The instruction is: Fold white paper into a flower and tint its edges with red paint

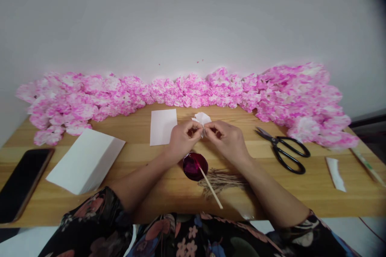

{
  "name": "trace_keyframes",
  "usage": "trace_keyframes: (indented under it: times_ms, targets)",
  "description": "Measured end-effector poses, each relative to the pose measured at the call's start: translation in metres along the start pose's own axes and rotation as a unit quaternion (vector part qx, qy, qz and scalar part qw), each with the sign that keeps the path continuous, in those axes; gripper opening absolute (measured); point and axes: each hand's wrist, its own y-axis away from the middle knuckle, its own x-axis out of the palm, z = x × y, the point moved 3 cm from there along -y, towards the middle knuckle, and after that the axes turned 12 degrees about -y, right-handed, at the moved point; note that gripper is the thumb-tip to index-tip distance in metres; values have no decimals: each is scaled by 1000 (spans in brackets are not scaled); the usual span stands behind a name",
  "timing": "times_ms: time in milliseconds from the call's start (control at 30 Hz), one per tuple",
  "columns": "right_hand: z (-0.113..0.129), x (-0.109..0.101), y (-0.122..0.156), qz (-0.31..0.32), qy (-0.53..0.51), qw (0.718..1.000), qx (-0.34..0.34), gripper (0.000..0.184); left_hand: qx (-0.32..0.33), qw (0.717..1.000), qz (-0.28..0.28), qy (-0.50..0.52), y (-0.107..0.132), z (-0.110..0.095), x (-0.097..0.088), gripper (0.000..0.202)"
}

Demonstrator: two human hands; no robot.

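Observation:
Both hands meet over the middle of the table, fingertips pinched close together at a white paper flower (202, 118). My left hand (184, 138) is closed at its near left side, thumb against forefinger. My right hand (226, 138) pinches at the right side in the same way. The white paper fans out beyond the fingertips; what lies between the fingers is mostly hidden. Just below the hands stands a bowl of dark magenta liquid (193, 166) with a wooden stick (212, 190) leaning out of it. A bundle of brown twine pieces (223, 180) lies beside the bowl.
Pink-and-white paper flowers (193, 90) line the table's back along the wall. A white paper sheet (163, 127), a thick stack of white paper (81, 160) and a phone (22, 182) lie left. Black-handled scissors (283, 148) and a white paper strip (335, 174) lie right.

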Motion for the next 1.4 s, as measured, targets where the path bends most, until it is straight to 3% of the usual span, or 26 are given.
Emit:
trace_keyframes:
  times_ms: [233,633,1000,1167,1400]
  targets:
    - [-2,-1,0,-6,-18,1000,20,12,-1,1000,-4,8,-1,2,0,8]
    - [4,1,1,-6,33,999,-34,14,7,1000,3,1,1,1,1,8]
    - [-1,-3,-1,-6,-3,1000,22,14,-5,1000,-5,6,0,0,-1,8]
    - [1,-1,0,-1,16,1000,-8,15,19,1000,-2,7,1,0,-1,10]
    - [3,1,1,1,41,999,-25,16,1,1000,0,2,0,-1,-1,9]
